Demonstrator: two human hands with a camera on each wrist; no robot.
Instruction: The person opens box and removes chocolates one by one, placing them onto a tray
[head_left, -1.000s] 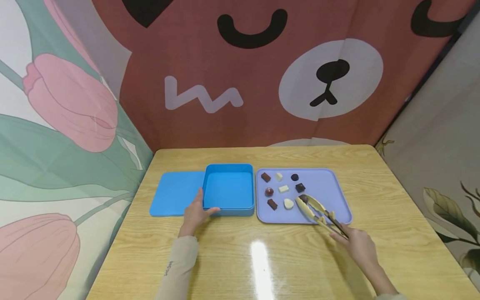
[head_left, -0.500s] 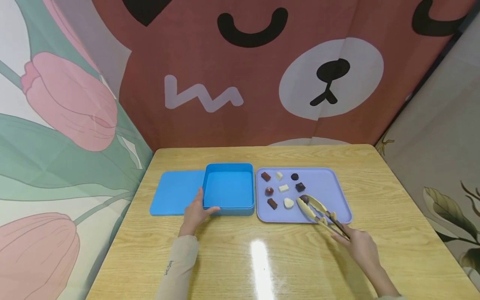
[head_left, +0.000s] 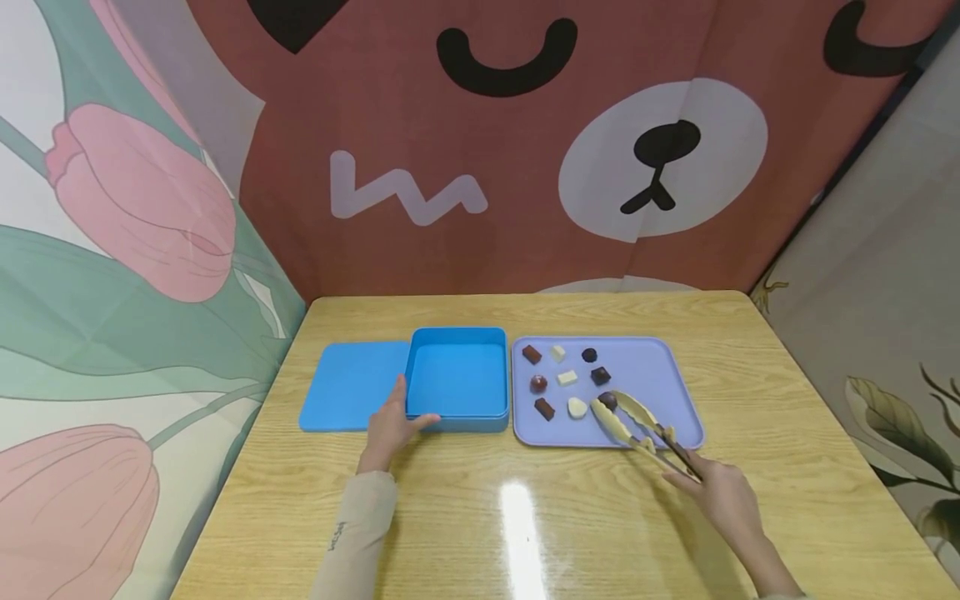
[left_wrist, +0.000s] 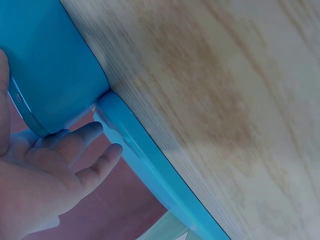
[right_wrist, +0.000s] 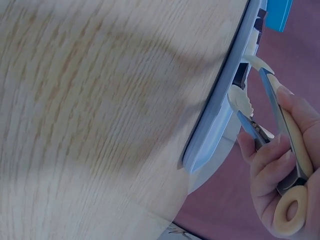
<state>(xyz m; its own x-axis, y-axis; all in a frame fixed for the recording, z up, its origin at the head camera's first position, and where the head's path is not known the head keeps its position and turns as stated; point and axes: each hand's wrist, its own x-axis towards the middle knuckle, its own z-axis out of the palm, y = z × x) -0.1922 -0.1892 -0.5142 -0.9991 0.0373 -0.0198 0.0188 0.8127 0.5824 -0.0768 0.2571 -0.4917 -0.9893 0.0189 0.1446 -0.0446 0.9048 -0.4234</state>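
Note:
In the head view, my left hand (head_left: 392,423) rests at the near-left corner of an open blue box (head_left: 459,375), thumb along its front and fingers along its left side. The left wrist view shows those fingers (left_wrist: 82,137) fairly straight against the box. My right hand (head_left: 722,498) grips a pair of tongs (head_left: 651,433) with cream scalloped tips. Between the tips sits a round dark chocolate (head_left: 607,402), over the lilac tray (head_left: 660,383). In the right wrist view, the fingers (right_wrist: 272,157) curl round the tong arms; a ring (right_wrist: 290,210) shows at their end.
Several brown, dark and white chocolates lie spread on the tray's left half, among them a white heart-like one (head_left: 577,407). A flat blue lid (head_left: 352,387) lies left of the box. All stand on a wooden table (head_left: 450,517) before a printed cloth (head_left: 420,258).
Hardly anything differs. The tongs and the dark chocolate between their tips shift only very slightly; the left hand and the box stay where they were.

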